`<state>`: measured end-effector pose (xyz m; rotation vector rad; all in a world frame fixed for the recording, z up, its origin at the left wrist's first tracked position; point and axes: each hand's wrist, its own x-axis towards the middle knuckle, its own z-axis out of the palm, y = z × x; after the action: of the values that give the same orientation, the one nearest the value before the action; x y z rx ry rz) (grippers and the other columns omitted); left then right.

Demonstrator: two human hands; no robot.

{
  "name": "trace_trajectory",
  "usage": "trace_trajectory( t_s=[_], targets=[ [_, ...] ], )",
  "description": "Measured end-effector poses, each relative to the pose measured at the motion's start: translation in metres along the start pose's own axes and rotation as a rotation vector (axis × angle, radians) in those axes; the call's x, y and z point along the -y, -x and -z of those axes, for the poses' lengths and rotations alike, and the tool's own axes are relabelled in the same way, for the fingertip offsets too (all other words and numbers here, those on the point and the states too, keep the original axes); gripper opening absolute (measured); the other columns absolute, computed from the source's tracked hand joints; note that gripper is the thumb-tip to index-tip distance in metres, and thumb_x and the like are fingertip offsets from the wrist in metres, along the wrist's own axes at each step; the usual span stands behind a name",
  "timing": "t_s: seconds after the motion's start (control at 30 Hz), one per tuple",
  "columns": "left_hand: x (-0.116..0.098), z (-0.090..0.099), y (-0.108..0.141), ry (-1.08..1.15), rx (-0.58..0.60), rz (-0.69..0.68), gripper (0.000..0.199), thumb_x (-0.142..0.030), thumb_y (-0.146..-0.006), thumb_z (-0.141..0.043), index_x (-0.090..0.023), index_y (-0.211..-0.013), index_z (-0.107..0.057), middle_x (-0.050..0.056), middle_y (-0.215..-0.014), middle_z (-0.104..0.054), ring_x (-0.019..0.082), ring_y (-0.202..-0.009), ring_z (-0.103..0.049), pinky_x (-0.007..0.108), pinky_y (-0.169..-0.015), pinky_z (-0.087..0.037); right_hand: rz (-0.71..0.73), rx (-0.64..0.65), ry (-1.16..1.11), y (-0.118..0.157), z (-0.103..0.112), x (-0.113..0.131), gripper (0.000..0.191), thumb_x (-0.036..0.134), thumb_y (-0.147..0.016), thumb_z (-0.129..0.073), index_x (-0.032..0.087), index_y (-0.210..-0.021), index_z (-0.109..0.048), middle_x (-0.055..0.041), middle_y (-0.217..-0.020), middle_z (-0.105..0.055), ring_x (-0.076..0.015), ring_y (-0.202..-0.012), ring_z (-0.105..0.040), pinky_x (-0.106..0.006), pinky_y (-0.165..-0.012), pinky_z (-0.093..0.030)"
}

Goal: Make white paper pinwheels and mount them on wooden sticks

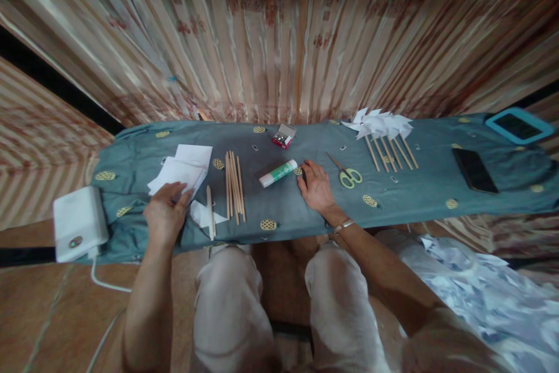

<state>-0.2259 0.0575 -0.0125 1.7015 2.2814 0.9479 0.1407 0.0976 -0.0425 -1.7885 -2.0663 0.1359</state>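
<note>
Several pinwheels (378,125) in, likely unfinished: pinching uncut-looking paper (180,170) with left hand (165,211), splaying right hand (317,187) by tabletop's (301,219) front edge.

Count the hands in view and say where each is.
2: the left hand at the white papers, the right hand on the cloth between the glue stick and scissors.

Striped beige-brown curtain (271,41) with reddish motifs, hanging in folds along far side. Long narrow surface (305,221), left to right, under grey-green cloth (414,195), yellow pineapple prints. Dark bar (56,76) slanting far left. Brownish floor (21,297) near left. Dim light.
</note>
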Motion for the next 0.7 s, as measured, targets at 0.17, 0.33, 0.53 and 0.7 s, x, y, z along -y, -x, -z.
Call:
trace_trajectory(
  t_s=[0.17, 0.33, 0.53, 0.7],
  targets=[
    [0.000, 0.001, -0.003, -0.089, -0.048, 0.064, 0.029, -0.035, -0.083, -0.053, -0.018, -0.094, -0.074, 0.012, -0.101, -0.077, 0.031, -0.105, -0.069, 0.037, -0.089, -0.050, -0.004, -0.003, 0.001, -0.001, 0.000, 0.000, 0.045, 0.032, -0.098, -0.039, 0.010, -0.133, -0.055, -0.0192, -0.147, -0.051, -0.0320, -0.132, -0.046, -0.048, -0.108, -0.037],
    [-0.006, 0.010, -0.002, -0.155, -0.057, 0.086, 0.036, -0.037, -0.086, -0.052, -0.013, -0.100, -0.075, 0.007, -0.072, -0.073, 0.029, -0.077, -0.070, 0.035, -0.074, -0.049, 0.001, -0.017, 0.000, 0.000, 0.000, 0.001, 0.044, 0.032, -0.098, -0.039, 0.012, -0.134, -0.055, -0.0178, -0.146, -0.052, -0.0314, -0.132, -0.047, -0.047, -0.107, -0.038],
    [-0.076, 0.016, 0.031, 0.165, -0.211, -0.214, 0.030, -0.035, -0.089, -0.053, -0.019, -0.100, -0.075, 0.007, -0.105, -0.077, 0.024, -0.100, -0.070, 0.038, -0.100, -0.049, -0.014, -0.027, -0.070, -0.001, -0.001, -0.001, 0.042, 0.030, -0.096, -0.044, 0.012, -0.132, -0.056, -0.0191, -0.148, -0.051, -0.0324, -0.133, -0.048, -0.051, -0.109, -0.037],
    [-0.147, -0.027, 0.066, 0.400, 0.109, -0.484, 0.022, -0.029, -0.090, -0.055, -0.024, -0.095, -0.076, 0.008, -0.109, -0.076, 0.025, -0.112, -0.068, 0.043, -0.109, -0.043, -0.073, -0.013, -0.314, -0.013, 0.005, -0.014, 0.046, 0.029, -0.088, -0.057, 0.011, -0.131, -0.056, -0.0190, -0.143, -0.056, -0.0272, -0.133, -0.051, -0.043, -0.112, -0.040]
  ],
)
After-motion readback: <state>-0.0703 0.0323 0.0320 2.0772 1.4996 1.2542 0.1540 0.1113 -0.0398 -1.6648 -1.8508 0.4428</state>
